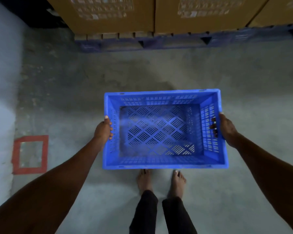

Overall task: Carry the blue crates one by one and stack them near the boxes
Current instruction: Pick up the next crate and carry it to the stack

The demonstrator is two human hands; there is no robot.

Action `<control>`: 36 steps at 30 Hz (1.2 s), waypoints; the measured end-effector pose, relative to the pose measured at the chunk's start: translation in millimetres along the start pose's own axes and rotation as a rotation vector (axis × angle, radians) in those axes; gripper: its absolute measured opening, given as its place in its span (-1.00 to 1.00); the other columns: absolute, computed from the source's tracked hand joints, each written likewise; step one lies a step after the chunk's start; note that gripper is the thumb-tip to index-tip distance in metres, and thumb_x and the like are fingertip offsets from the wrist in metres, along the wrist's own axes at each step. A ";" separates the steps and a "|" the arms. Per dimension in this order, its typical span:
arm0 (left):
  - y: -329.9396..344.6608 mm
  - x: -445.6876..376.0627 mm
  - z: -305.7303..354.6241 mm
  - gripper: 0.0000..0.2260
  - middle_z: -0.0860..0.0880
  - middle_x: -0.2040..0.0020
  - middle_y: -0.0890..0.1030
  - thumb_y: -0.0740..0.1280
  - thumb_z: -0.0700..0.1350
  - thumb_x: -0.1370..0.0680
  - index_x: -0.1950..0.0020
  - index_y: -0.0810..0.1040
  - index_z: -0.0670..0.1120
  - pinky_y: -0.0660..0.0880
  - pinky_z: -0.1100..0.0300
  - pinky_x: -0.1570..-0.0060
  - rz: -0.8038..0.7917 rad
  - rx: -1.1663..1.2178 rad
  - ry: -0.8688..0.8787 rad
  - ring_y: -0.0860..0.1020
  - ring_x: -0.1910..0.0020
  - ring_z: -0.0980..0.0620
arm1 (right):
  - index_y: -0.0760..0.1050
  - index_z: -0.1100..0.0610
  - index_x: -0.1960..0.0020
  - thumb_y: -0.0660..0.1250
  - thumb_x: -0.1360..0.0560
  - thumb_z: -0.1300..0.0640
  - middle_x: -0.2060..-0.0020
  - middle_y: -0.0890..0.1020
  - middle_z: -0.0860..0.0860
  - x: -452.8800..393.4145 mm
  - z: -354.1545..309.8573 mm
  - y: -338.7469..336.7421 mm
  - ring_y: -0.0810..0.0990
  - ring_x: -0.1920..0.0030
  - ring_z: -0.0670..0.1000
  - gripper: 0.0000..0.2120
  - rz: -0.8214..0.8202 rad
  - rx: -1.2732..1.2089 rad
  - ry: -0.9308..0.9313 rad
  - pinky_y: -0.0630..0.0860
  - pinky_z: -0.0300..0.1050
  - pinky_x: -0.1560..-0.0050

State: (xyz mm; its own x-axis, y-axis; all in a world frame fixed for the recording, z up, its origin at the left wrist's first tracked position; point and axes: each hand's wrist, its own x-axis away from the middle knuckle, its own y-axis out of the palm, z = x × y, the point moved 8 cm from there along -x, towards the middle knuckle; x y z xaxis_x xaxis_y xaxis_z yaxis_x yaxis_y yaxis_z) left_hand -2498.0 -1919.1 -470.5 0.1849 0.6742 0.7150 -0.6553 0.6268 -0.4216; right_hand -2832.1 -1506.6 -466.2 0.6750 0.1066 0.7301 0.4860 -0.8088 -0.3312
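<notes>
The floor [243,78] is the biggest thing here: grey concrete w/ dark patchy stains, filling most of the view. At the far edge stand big brown cardboard boxes [112,16] w/ pale labels, side by side on a dark blue pallet [176,42]. A pale wall [0,65] runs down the left side.

Next is the blue crate [161,157]. It is bright blue plastic, a rectangle, open on top & w/ nothing inside. Its bottom has slots in a diamond pattern; its walls have rows of little slots. It is held level, up off the floor, in front of the person and above the toes, well apart from the boxes. Bare floor lies between the crate & the pallet.

Two bare arms reach to it. The left hand [103,130] grips the left short wall, thumb on the rim, fingers curled over the edge. The right hand [226,128] grips the right short wall, fingers [214,127] hooked in through the handle hole.

Below: black trouser legs [147,211] & two bare feet [178,183], side by side.

Smallest: a red tape square [30,170] on the floor by the wall, left of the crate.
</notes>
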 end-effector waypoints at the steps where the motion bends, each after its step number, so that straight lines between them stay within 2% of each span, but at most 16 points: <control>1: 6.0 -11.5 -3.5 -0.58 -0.04 0.32 0.42 0.03 0.19 -0.70 0.15 0.43 -0.05 0.34 0.18 0.43 0.000 0.001 0.010 0.35 0.49 0.01 | 0.47 0.16 0.04 -0.01 -0.68 -0.22 0.30 0.54 0.15 -14.5 4.4 4.5 0.40 0.58 -0.01 -0.50 -0.005 0.001 0.002 0.37 -0.18 0.54; 14: 38.0 -100.6 -18.7 -0.61 -0.02 0.31 0.42 0.04 0.22 -0.69 0.07 0.45 -0.03 0.31 0.19 0.45 0.039 0.004 0.042 0.35 0.47 0.01 | 0.47 0.12 0.10 0.01 -0.63 -0.28 0.33 0.51 0.11 -106.4 30.6 44.6 0.39 0.47 0.06 -0.48 -0.040 -0.016 0.040 0.38 -0.10 0.42; 21: 44.0 -116.3 -21.0 -0.60 0.01 0.33 0.41 0.02 0.23 -0.69 0.13 0.41 0.00 0.30 0.29 0.55 0.051 -0.023 0.040 0.34 0.54 0.08 | 0.44 0.09 0.15 0.06 -0.59 -0.29 0.38 0.44 0.03 -110.5 27.2 52.1 0.34 0.53 -0.03 -0.53 -0.056 -0.114 0.041 0.30 -0.19 0.51; 25: 46.1 -121.1 -25.6 -0.59 0.00 0.32 0.41 0.01 0.25 -0.68 0.11 0.40 -0.01 0.30 0.20 0.48 0.029 0.009 0.055 0.33 0.52 0.06 | 0.42 0.06 0.18 0.09 -0.59 -0.27 0.40 0.40 -0.02 -109.8 21.9 55.7 0.31 0.53 -0.05 -0.56 -0.067 -0.171 0.044 0.26 -0.18 0.51; 31: 46.6 -125.1 -30.8 -0.62 0.00 0.31 0.42 0.05 0.21 -0.69 -0.05 0.41 -0.08 0.32 0.23 0.51 0.049 0.007 0.082 0.34 0.52 0.07 | 0.43 0.06 0.18 0.08 -0.60 -0.28 0.39 0.43 0.00 -113.1 23.1 53.8 0.33 0.54 -0.05 -0.55 -0.034 -0.162 0.007 0.27 -0.16 0.49; 34: 45.0 -124.4 -28.8 -0.64 -0.02 0.29 0.43 0.09 0.19 -0.69 -0.08 0.41 -0.10 0.34 0.27 0.55 0.076 -0.032 0.108 0.37 0.50 0.06 | 0.45 0.08 0.14 0.04 -0.58 -0.31 0.35 0.47 0.05 -115.8 22.0 52.2 0.36 0.52 -0.01 -0.51 0.009 -0.100 -0.050 0.31 -0.13 0.48; 36: 42.7 -120.8 -24.0 -0.62 -0.10 0.25 0.50 0.13 0.22 -0.66 -0.05 0.42 -0.11 0.44 0.21 0.49 0.110 -0.056 0.142 0.47 0.48 0.00 | 0.48 0.19 0.00 0.02 -0.54 -0.34 0.26 0.51 0.12 -116.2 19.1 49.9 0.40 0.48 0.02 -0.40 0.064 -0.014 -0.077 0.35 -0.13 0.48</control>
State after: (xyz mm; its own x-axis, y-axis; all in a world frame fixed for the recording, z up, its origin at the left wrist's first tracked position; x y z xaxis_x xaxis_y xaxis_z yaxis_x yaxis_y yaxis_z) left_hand -2530.8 -1964.5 -588.2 0.2180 0.7858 0.5788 -0.6359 0.5642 -0.5265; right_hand -2875.7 -1548.4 -579.0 0.7453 0.0983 0.6594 0.4331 -0.8234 -0.3667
